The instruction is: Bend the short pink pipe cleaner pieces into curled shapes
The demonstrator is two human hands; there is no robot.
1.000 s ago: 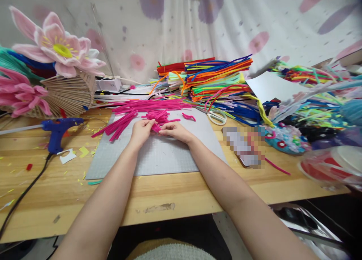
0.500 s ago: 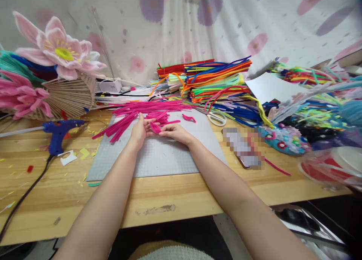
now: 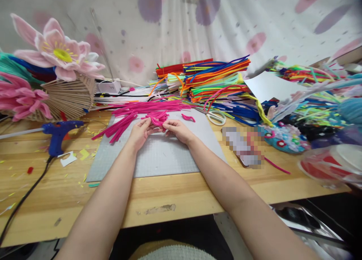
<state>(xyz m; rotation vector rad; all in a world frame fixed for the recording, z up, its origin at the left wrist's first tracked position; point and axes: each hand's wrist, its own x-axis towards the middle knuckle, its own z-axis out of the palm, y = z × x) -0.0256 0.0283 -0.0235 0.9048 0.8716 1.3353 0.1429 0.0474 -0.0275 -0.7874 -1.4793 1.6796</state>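
Between my two hands is a small magenta pipe-cleaner petal [image 3: 157,122], held just above the grey cutting mat [image 3: 166,160]. My left hand [image 3: 140,133] pinches its left end, and my right hand [image 3: 177,130] grips the right end between thumb and fingers. Fingers cover part of its outline. A second magenta petal [image 3: 188,118], curved, lies on the mat to the right. Behind and left of my hands spread loose magenta pipe cleaners [image 3: 121,127], some long and some short.
A blue glue gun [image 3: 57,135] lies at left, its cord trailing forward. Pale-handled scissors [image 3: 216,118] rest by the mat's far right corner. Stacked coloured pipe cleaners [image 3: 217,77] stand behind. At right are a blurred-out phone [image 3: 240,147] and a red-and-white cup [image 3: 333,164]. Pink flowers [image 3: 56,51] fill the left back.
My left hand has closed from open fingers to a pinch on the petal. The petal has turned from pointing out to lying sideways between both hands, slightly farther back.
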